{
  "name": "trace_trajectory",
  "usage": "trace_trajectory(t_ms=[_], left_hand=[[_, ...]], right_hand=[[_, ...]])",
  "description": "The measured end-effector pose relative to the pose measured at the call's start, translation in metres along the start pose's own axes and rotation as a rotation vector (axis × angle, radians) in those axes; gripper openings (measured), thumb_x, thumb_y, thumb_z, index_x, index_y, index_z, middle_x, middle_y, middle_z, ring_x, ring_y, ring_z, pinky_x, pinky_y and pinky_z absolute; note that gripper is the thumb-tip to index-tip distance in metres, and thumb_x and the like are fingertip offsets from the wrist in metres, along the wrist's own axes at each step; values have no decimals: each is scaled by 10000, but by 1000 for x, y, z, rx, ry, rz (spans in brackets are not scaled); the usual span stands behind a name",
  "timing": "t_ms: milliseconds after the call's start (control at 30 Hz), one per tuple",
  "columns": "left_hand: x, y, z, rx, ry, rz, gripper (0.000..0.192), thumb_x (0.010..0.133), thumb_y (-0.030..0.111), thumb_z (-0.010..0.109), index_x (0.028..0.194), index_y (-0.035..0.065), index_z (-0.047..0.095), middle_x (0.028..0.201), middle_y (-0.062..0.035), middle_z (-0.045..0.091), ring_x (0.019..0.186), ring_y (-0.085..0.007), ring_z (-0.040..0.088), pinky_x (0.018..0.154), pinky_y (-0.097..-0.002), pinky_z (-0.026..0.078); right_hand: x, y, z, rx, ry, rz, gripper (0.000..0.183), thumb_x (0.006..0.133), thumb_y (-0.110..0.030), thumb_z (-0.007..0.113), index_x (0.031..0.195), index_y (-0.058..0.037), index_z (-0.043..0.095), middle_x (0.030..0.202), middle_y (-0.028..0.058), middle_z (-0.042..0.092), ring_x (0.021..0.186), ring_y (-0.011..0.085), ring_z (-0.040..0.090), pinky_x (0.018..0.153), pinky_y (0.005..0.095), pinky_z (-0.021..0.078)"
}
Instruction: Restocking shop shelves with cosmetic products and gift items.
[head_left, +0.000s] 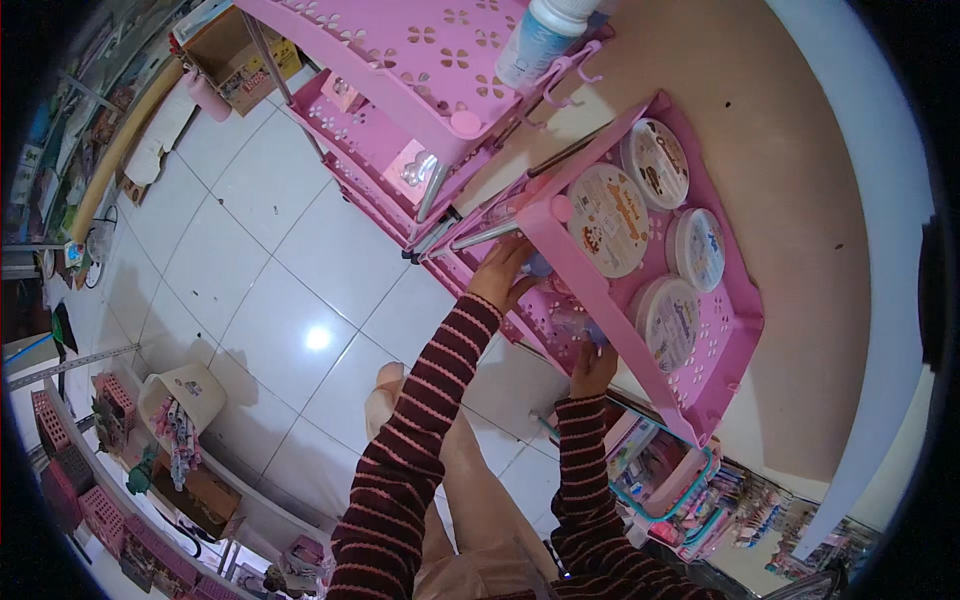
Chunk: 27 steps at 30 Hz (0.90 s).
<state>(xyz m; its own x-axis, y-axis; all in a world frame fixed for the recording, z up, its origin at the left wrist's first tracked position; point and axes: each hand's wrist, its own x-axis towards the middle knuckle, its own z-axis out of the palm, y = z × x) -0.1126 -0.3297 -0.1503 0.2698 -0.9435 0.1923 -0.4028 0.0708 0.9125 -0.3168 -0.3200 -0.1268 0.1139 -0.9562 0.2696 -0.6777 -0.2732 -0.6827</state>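
Note:
My left hand (501, 274) reaches into the lower level of a pink plastic trolley (559, 259). Its thumb and fingers lie around a bluish object (537, 264), partly hidden by the top tray's rim. At the same level, the fingers of my right hand (592, 373) are at a small clear bottle with a blue-violet part (574, 324), which lies tilted. Above both hands, the trolley's top tray carries several round lidded tubs, among them a large one with an orange-brown printed lid (609, 220) and a smaller blue-printed one (701, 249).
A second pink trolley (420, 82) stands beside it, with a white-and-blue bottle (541, 45) on top and hooks (570, 75) on its side. A teal-rimmed basket of packaged goods (652, 465) is near my right arm. A cream bin (187, 397) and cardboard box (240, 60) lie left.

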Motion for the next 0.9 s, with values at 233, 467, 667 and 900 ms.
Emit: trace_trajectory(t_ms=[233, 467, 667, 900], left_hand=[[-5, -18, 15, -34, 31, -106, 515, 646, 122, 644, 1105, 41, 426, 1062, -155, 476, 982, -332, 457, 850, -376, 384], [-6, -24, 21, 46, 80, -79, 515, 615, 76, 640, 1088, 67, 436, 1041, -143, 482, 978, -319, 453, 845, -373, 386], [-7, -19, 20, 96, 149, -83, 529, 607, 63, 640, 1092, 63, 428, 1042, -162, 474, 975, -334, 449, 845, -382, 382], [-8, -24, 25, 52, 142, -167, 553, 612, 84, 655, 1094, 12, 394, 1045, -192, 442, 970, -352, 431, 846, -382, 367]], right_hand=[[1, -2, -6, -28, -161, 92, 342, 777, -5, 508, 1102, 34, 408, 1047, 139, 473, 933, 194, 480, 765, 285, 429], [1, -4, -3, 22, -85, -52, 417, 751, 13, 548, 1137, 17, 391, 1027, 106, 505, 911, 180, 504, 747, 243, 416], [0, -17, 4, 192, 10, 117, 309, 745, -37, 561, 1024, 27, 444, 913, 119, 526, 816, 186, 531, 674, 270, 435], [-15, -23, -7, 55, -44, 126, 490, 716, -74, 610, 1105, 59, 344, 1076, 199, 441, 981, 286, 465, 830, 334, 391]])
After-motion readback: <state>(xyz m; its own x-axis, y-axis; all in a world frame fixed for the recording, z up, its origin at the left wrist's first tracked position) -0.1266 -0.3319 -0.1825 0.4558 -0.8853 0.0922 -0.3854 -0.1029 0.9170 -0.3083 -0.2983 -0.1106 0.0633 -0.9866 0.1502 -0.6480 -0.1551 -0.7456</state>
